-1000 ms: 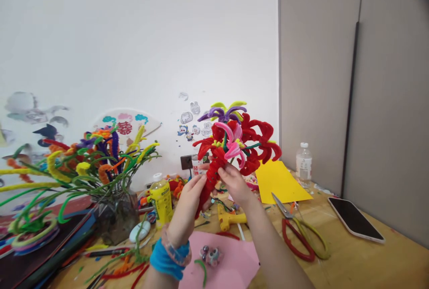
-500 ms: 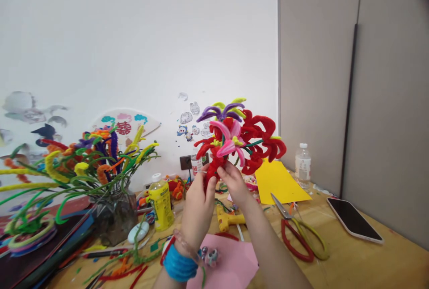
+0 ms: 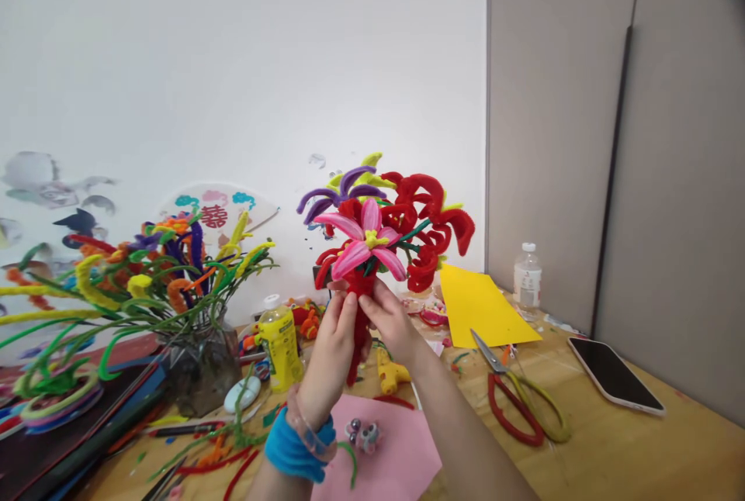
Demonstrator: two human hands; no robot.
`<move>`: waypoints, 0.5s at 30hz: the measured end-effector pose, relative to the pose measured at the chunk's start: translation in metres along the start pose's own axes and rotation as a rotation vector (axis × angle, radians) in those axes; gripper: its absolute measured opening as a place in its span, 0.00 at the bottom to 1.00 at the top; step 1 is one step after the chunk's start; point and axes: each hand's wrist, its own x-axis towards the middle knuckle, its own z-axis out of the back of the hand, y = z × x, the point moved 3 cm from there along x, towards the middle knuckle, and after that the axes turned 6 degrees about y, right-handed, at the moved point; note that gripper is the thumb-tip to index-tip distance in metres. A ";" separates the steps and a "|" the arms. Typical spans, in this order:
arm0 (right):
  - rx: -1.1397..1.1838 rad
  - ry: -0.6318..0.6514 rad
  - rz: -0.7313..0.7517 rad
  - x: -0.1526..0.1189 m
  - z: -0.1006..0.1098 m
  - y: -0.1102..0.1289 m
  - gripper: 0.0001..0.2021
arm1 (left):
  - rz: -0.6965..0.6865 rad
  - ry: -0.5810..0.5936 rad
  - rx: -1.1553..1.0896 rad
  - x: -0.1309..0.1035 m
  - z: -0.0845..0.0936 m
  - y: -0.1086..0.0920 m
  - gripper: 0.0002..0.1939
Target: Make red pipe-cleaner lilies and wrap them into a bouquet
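Note:
A bouquet of pipe-cleaner flowers (image 3: 371, 241) stands upright above the table, with pink, purple, yellow-green and red blooms over a red wrapped handle. My left hand (image 3: 336, 334) is closed round the handle from the left, its thumb on the near side. From the right, my right hand (image 3: 391, 319) grips the same handle just below the pink flower, thumb against the red wrap. The lower end of the handle pokes out beneath my fingers. Below lies a pink sheet (image 3: 401, 450) with a small bead-like trinket (image 3: 365, 434) on it.
At left, a glass vase (image 3: 201, 373) holds many pipe-cleaner stems, beside a yellow bottle (image 3: 280, 346). To the right lie scissors (image 3: 521, 400), a yellow sheet (image 3: 486, 311) and a phone (image 3: 615, 375); a clear bottle (image 3: 527, 278) stands behind. A yellow glue gun (image 3: 391, 373) lies behind my hands.
The bouquet has shifted left and turned, so the pink flower faces me more fully. Both hands have moved with it, and more of the red handle shows below them.

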 end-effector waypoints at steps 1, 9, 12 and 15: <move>0.019 -0.008 -0.005 0.000 0.000 -0.001 0.16 | -0.018 -0.013 0.017 0.000 0.001 0.000 0.15; 0.071 -0.082 0.018 0.001 -0.010 -0.003 0.16 | -0.036 -0.055 -0.023 0.002 0.001 0.004 0.18; 0.090 -0.075 0.044 0.001 -0.012 -0.001 0.17 | 0.005 -0.036 -0.072 0.000 -0.002 0.002 0.19; 0.121 -0.063 0.072 0.001 -0.012 0.001 0.17 | 0.016 -0.063 -0.056 -0.002 -0.004 -0.002 0.19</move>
